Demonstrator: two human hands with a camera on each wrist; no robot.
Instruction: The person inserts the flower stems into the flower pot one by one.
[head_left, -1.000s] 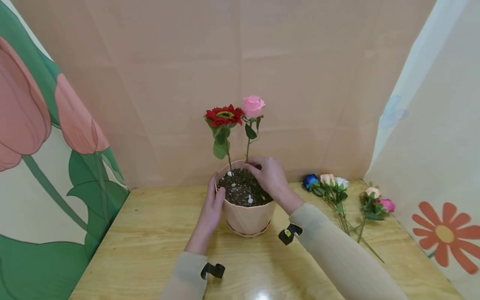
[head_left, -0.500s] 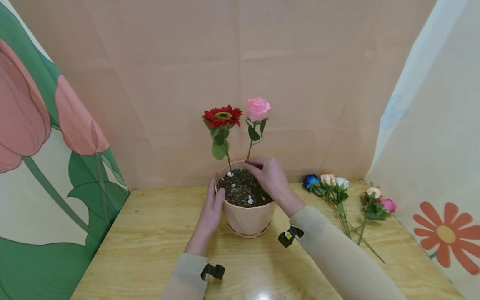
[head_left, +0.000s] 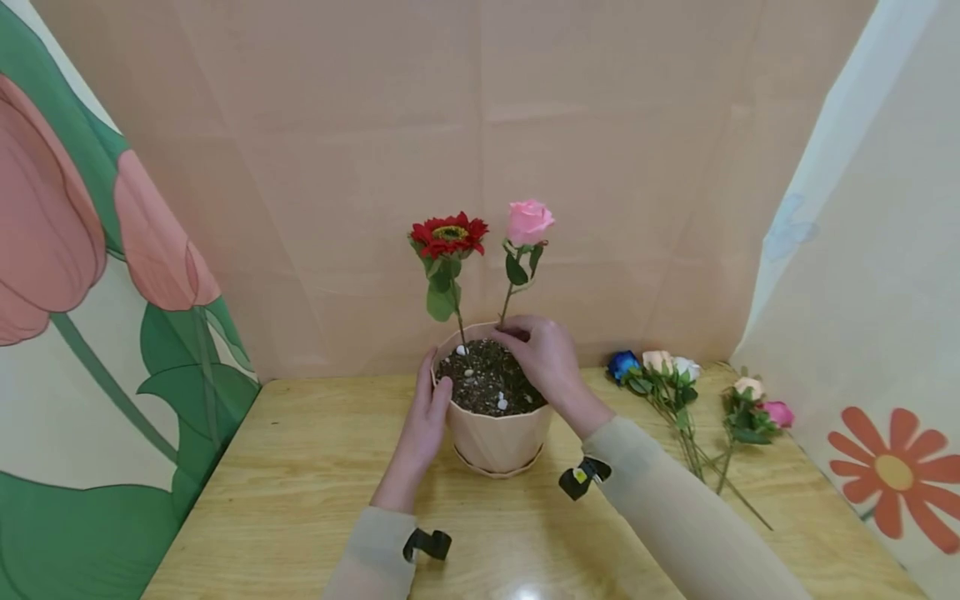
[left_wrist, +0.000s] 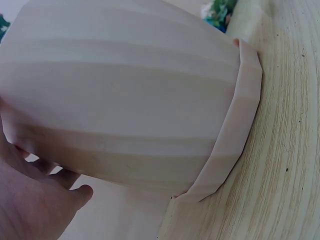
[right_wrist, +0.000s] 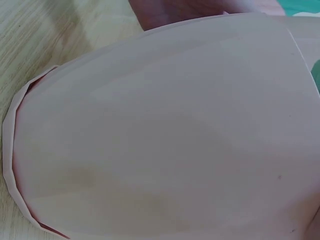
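Note:
A pale pink flowerpot (head_left: 498, 437) filled with dark soil (head_left: 483, 379) stands on its saucer (left_wrist: 235, 135). My left hand (head_left: 424, 421) grips the pot's left side, thumb at the rim; in the left wrist view its fingers (left_wrist: 62, 175) wrap the wall. Over the far right of the soil, thumb and forefinger of my right hand (head_left: 551, 358) pinch the lower stem of a pink rose (head_left: 529, 223). The rose leans slightly right, and its stem end is hidden behind the hand. To its left, a red daisy-like flower (head_left: 450, 237) stands upright in the soil.
On the wooden table (head_left: 300, 467), to the right, lie a blue rose (head_left: 622, 365), a peach rose (head_left: 657, 360), a white rose (head_left: 686, 368) and a magenta rose (head_left: 778, 413), with crossing stems. A pinkish backdrop (head_left: 360, 167) rises behind the pot.
The pink rose's bloom has shifted right and a little down, away from the red flower. My right hand has moved slightly right with the stem; the left hand stays on the pot.

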